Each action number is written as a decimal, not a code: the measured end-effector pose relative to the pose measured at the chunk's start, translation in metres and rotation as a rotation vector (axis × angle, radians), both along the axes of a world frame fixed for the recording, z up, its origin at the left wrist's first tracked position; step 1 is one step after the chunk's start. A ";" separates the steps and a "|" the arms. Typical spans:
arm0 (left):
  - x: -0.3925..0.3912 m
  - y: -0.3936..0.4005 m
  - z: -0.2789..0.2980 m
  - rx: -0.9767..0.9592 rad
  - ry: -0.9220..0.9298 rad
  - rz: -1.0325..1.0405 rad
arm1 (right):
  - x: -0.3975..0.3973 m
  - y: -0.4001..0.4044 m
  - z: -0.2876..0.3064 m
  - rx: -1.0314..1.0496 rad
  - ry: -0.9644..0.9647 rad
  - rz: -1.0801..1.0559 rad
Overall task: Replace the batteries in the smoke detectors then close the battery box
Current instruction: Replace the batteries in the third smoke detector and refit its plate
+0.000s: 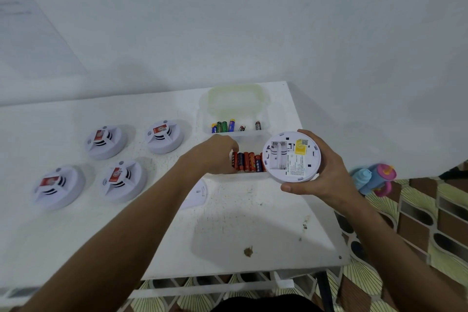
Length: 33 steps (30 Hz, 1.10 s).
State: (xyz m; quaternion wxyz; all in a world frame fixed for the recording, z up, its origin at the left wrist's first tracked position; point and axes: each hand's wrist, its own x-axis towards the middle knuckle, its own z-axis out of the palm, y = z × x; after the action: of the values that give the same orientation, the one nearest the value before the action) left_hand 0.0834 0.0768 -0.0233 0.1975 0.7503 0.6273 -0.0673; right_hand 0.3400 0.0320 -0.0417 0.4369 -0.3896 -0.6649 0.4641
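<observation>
Your right hand (321,172) holds a white smoke detector (291,157) above the right part of the white table (228,223), back side up. The thumb lies along its near rim and the fingers curl round its far and right edge, so the disc sits clasped between them. Its battery bay (277,157) is uncovered and shows bare slots, with a yellow label to the right of it.

Your left hand (215,154) reaches into the near clear battery box (243,175), just left of the held detector. Its fingers bend down onto the left end of a row of red and dark batteries (247,162); the knuckles hide the tips, so you cannot tell whether they pinch a cell or only touch it.

Farther back stands a second clear box (236,132) with a few mixed batteries (228,126), and a pale lid (238,99) leans behind it.

A small white cover piece (196,195) lies on the table just right of your left forearm. Four more smoke detectors (114,180) sit face up on the left side of the table, well apart from both hands.
</observation>
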 end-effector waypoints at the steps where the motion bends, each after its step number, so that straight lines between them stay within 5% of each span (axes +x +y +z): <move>1: 0.000 0.000 0.000 0.004 -0.024 0.027 | 0.000 0.000 0.000 -0.003 -0.001 0.001; 8: -0.005 -0.008 0.012 0.010 -0.134 0.084 | 0.000 0.000 0.002 0.009 0.003 -0.003; 17: 0.012 -0.045 0.084 0.110 -0.572 0.048 | -0.010 0.003 0.008 0.044 -0.012 0.038; 29: 0.017 -0.051 0.088 0.188 -0.386 -0.088 | -0.021 0.002 0.017 0.061 -0.007 0.062; 33: 0.013 -0.049 0.083 0.085 -0.507 0.001 | -0.022 0.003 0.015 0.062 -0.022 0.073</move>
State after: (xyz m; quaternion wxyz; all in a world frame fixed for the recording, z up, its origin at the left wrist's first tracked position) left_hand 0.0966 0.0278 0.0602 0.3166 0.7506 0.5604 0.1494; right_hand 0.3181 0.0353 -0.0265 0.4242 -0.3563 -0.6974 0.4547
